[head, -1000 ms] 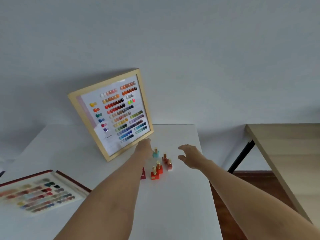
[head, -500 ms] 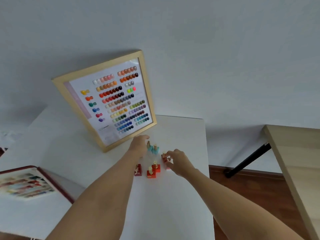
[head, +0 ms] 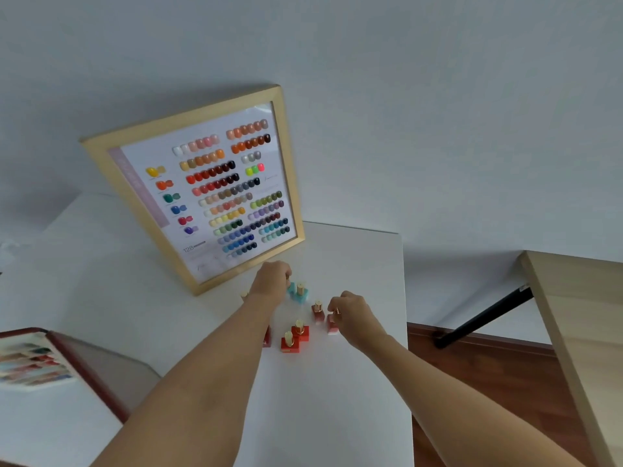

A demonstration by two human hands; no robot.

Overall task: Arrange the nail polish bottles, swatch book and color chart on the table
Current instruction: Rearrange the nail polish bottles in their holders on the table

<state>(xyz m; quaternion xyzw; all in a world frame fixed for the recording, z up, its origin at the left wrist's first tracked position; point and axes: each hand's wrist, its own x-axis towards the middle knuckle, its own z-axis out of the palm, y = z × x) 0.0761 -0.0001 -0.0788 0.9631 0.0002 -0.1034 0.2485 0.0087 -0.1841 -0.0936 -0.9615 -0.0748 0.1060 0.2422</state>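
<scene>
A wood-framed color chart leans against the wall at the back of the white table. Several small nail polish bottles with gold caps stand in front of it: a teal one, a dark pink one, two red ones. My left hand is closed around a teal bottle beside the other teal one. My right hand pinches a pale pink bottle by its cap. The open swatch book lies at the left edge.
A light wooden table with a black leg stands to the right, across a gap of brown floor. The white table's right edge runs close to the bottles. The grey wall rises just behind the chart.
Both hands came down onto the bottle group and closed: the left on a teal bottle, the right on the pale pink one. The view swung to the right and drew closer.
</scene>
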